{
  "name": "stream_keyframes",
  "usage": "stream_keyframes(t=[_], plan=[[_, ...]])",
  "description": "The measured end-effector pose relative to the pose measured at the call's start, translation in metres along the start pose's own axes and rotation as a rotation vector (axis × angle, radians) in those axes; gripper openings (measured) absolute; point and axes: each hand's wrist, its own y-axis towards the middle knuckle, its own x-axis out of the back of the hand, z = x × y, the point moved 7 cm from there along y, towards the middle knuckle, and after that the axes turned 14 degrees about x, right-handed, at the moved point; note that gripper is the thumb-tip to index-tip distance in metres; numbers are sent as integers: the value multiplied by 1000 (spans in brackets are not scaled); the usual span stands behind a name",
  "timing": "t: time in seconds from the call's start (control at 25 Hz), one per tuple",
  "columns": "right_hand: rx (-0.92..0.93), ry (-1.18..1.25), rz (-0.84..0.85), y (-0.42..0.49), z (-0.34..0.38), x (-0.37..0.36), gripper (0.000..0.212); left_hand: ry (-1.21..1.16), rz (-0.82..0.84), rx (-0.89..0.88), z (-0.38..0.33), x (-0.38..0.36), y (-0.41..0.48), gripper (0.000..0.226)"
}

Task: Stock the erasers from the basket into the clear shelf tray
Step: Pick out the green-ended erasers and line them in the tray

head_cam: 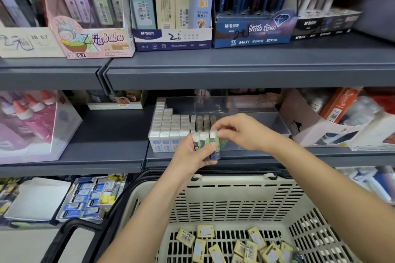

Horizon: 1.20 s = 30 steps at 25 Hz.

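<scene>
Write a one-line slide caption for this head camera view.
Left hand grips several erasers, right hand pinching the rightmost, before the clear shelf tray, above the basket.

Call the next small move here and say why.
Probably the right hand lifts the rightmost eraser out of the left hand and stands it in the clear tray beside the filled rows. The left hand grips a few erasers just in front of the tray, the right hand pinches that one's top, and the tray's right part looks bare.
</scene>
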Motion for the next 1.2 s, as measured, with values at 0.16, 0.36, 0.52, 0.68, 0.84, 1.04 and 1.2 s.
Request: stream_keyframes(t=[0.16,0.36,0.52,0.68,0.84,1.04,1.2], plan=[[-110,148,-152,-10,-15,33,4,13,-56,-19,2,7,1,11],[-228,-264,-341,6,-40,68,24,27,-109,-27,4,18,3,10],[-198,-368,-267,19,-46,54,19,-12,-100,-22,4,19,3,9],[-225,-344,-233,25,-54,38,12,-20,-95,-22,3,19,2,9],[-271,-400,-146,29,-59,19,19,-38,-98,-17,3,18,2,9],[-261,-456,-100,27,-56,10,22,-42,-95,-15,3,19,2,10],[-258,-496,-57,28,-51,8,17,-40,-99,-17,3,18,0,10]])
